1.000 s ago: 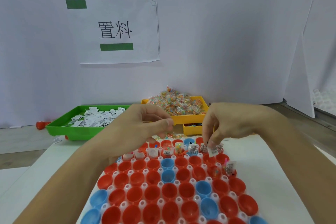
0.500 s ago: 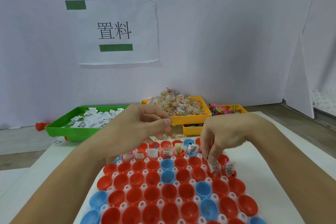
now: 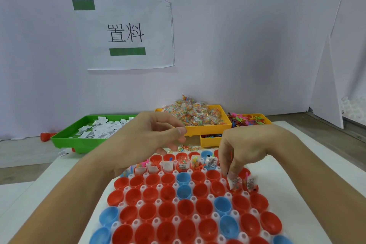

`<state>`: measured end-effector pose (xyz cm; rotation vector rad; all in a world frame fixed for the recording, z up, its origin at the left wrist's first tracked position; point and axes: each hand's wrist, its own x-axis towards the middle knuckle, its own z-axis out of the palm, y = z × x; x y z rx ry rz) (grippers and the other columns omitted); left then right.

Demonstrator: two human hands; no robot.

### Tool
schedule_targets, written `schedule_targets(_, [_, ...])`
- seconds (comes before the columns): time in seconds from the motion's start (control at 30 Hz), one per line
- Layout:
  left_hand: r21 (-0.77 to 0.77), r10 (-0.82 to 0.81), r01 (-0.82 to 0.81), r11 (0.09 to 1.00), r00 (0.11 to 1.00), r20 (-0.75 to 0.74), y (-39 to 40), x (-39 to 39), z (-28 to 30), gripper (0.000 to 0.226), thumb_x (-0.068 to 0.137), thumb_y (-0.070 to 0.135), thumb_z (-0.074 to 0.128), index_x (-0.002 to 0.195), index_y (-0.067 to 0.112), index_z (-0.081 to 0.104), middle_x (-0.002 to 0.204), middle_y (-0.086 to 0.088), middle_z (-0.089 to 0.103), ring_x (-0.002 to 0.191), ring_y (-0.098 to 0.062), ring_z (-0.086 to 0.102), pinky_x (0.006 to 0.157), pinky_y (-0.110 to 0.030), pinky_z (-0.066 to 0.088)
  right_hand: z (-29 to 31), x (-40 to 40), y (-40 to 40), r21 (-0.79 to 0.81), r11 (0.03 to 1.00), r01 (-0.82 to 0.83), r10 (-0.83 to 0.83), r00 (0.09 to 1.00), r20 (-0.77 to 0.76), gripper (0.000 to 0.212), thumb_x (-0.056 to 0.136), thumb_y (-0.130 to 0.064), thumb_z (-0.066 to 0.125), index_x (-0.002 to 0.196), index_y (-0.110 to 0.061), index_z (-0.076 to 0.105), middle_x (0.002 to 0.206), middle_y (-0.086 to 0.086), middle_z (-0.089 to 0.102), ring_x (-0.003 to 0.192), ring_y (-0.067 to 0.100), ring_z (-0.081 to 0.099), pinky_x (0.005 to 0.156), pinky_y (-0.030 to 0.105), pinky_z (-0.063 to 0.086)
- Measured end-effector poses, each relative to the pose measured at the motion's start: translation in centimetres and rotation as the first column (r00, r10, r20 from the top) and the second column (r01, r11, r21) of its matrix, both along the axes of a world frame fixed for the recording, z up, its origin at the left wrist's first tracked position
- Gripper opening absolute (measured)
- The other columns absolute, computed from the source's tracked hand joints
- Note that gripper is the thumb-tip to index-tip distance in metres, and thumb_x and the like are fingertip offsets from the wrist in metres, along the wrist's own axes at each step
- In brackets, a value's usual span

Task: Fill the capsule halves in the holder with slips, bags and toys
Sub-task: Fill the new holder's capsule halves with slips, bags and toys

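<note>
Lower now at right of centre, right hand (image 3: 245, 152) pinches a slip (image 3: 233, 181) into a red capsule half (image 3: 236, 189); left hand (image 3: 150, 134) hovers, fingers curled, contents unclear.

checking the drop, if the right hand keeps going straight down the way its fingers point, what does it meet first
Probably the red capsule half right under the right hand: its fingers pinch a white slip already at its mouth. Depth is hard to judge.

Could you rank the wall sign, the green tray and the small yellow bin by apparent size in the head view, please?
1. Wall sign
2. Green tray, partly hidden by an arm
3. Small yellow bin, partly hidden by a hand
</note>
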<state>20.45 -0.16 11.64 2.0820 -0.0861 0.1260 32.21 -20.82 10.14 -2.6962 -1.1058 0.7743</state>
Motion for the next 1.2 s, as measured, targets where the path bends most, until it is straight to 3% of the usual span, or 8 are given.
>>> schedule_targets(0.37, [0.012, 0.005, -0.005, 1.0, 1.0, -0.013, 0.14, -0.01, 0.09, 0.014, 0.093, 0.023, 0.063, 0.1, 0.013, 0.071, 0.091, -0.003, 0.077, 0.078, -0.016, 0.07, 0.075, -0.031, 0.055, -0.02, -0.47, 0.71, -0.017, 0.999, -0.041, 0.041, 0.999, -0.026, 0.012, 0.083, -0.016, 0.079, 0.088, -0.028, 0.079, 0.068, -0.029, 0.068, 0.067, -0.014, 0.062, 0.079, 0.021, 0.052])
schedule_targets(0.63, [0.049, 0.005, -0.004, 0.999, 1.0, -0.022, 0.27, -0.09, 0.24, 0.013, 0.096, 0.013, 0.058, 0.097, 0.015, 0.071, 0.092, -0.003, 0.077, 0.081, -0.017, 0.07, 0.081, -0.036, 0.057, -0.19, -0.21, 0.65, -0.046, 0.998, -0.043, 0.041, 0.999, -0.034, 0.019, 0.083, -0.014, 0.078, 0.082, -0.033, 0.077, 0.072, -0.027, 0.069, 0.068, -0.014, 0.062, 0.066, 0.015, 0.045])
schedule_targets(0.8, [0.051, 0.023, -0.021, 0.998, 0.999, -0.027, 0.29, -0.18, 0.29, 0.019, 0.095, 0.006, 0.056, 0.095, 0.015, 0.072, 0.091, -0.003, 0.077, 0.082, -0.02, 0.07, 0.085, -0.041, 0.057, 0.34, 0.0, -0.07, -0.005, 1.0, -0.02, 0.02, 0.999, -0.04, 0.02, 0.082, -0.017, 0.08, 0.086, -0.036, 0.077, 0.084, -0.019, 0.074, 0.073, -0.009, 0.066, 0.072, 0.019, 0.048])
schedule_targets(0.97, [0.042, 0.026, -0.025, 0.999, 0.999, -0.026, 0.35, -0.21, 0.32, 0.017, 0.094, 0.008, 0.057, 0.095, 0.016, 0.072, 0.091, -0.003, 0.077, 0.083, -0.019, 0.071, 0.085, -0.04, 0.057, 0.14, 0.03, 0.06, -0.03, 0.999, -0.016, 0.015, 1.0, -0.013, 0.019, 0.083, -0.018, 0.079, 0.08, -0.036, 0.077, 0.074, -0.029, 0.07, 0.076, -0.008, 0.065, 0.076, 0.018, 0.05])
schedule_targets(1.2, [0.049, 0.021, -0.019, 0.999, 0.999, -0.035, 0.31, -0.13, 0.38, 0.017, 0.095, 0.009, 0.056, 0.097, 0.016, 0.071, 0.092, -0.002, 0.077, 0.083, -0.018, 0.071, 0.081, -0.035, 0.058, -0.12, 0.14, 0.26, -0.06, 0.998, -0.027, 0.027, 1.0, 0.002, 0.013, 0.084, -0.018, 0.078, 0.088, -0.031, 0.079, 0.074, -0.029, 0.069, 0.08, -0.006, 0.065, 0.079, 0.02, 0.05])
